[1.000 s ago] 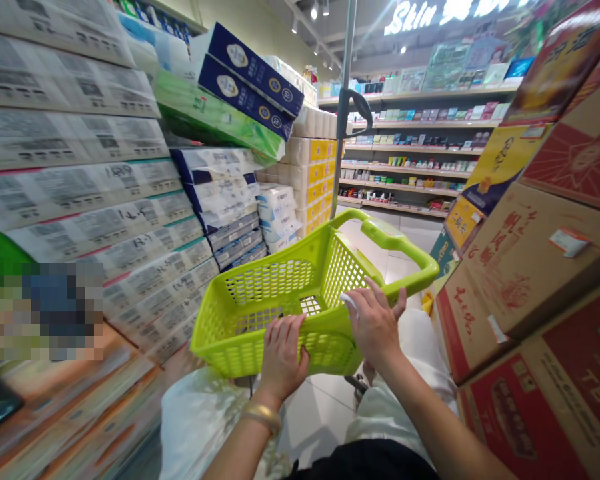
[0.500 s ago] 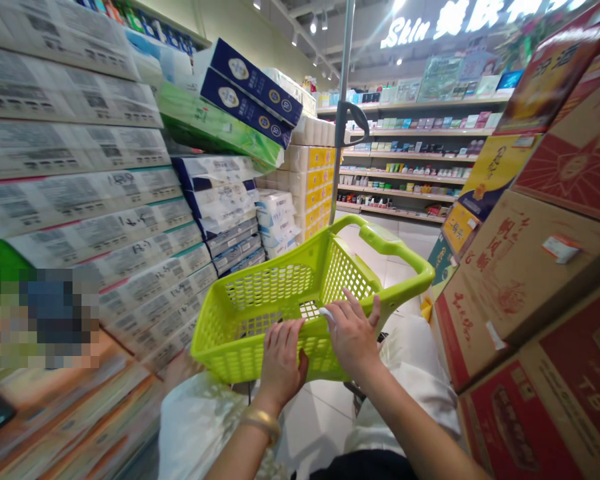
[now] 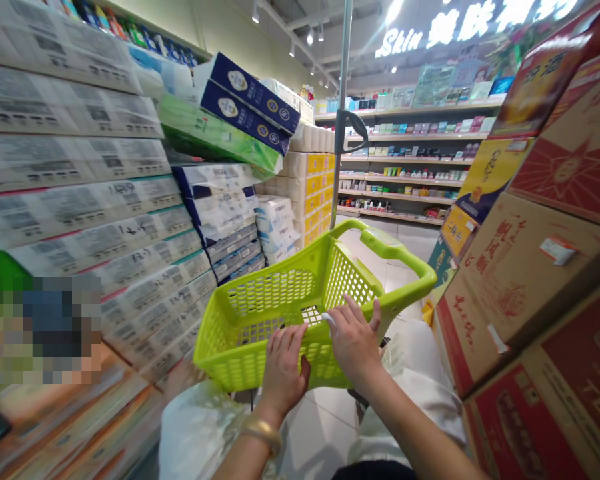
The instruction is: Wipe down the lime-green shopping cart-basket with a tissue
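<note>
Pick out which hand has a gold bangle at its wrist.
The left hand, touching the cart, wears the bangle; the right hand has a bare wrist.

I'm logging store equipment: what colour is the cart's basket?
The basket is bright yellow-green, seen best in the head view.

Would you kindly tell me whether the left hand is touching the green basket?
Touching: the head view shows the left hand with its fingers bent over the green basket at its near rim.
</note>
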### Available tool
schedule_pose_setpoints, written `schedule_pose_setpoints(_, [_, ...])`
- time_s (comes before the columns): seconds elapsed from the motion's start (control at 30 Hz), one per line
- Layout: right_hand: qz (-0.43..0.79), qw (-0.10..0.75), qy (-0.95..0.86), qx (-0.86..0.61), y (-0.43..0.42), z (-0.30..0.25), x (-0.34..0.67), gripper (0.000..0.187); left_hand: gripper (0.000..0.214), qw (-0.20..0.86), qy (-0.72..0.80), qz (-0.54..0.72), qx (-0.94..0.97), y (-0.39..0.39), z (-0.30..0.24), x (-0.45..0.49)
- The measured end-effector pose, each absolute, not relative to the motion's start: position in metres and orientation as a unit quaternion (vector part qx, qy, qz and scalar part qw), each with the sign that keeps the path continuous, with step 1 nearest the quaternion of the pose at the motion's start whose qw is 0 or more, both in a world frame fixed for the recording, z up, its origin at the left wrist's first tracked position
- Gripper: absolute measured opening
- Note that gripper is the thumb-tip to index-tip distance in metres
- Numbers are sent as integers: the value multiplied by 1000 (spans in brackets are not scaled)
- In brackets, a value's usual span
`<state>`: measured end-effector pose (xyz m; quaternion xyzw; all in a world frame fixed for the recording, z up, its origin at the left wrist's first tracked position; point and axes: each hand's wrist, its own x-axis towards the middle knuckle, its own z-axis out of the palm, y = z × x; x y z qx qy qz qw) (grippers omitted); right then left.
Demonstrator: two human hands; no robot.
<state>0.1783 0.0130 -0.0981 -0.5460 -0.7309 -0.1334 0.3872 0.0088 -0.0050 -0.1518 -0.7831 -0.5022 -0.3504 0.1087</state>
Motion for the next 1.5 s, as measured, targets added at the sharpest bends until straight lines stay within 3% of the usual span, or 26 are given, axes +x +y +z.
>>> schedule_pose_setpoints(0.33, [-188,408,-664,-598,33,-71,244,21,55,100,-480,-365,-792,12,-151,-2])
schedule_pose_setpoints(0.63, [-146,399,-699,-575,31,-68,223,19,55,89,-458,-384,-797,34,-154,-25])
schedule_pose_setpoints(0.93, [-189,419,-630,-626,37,-52,276,18,50,109,-445,-391,-798,43,-153,-33])
schedule_pose_setpoints(1.5, [-190,440,-642,-598,17,-39,275,22,50,145,-485,-370,-779,53,-163,-63])
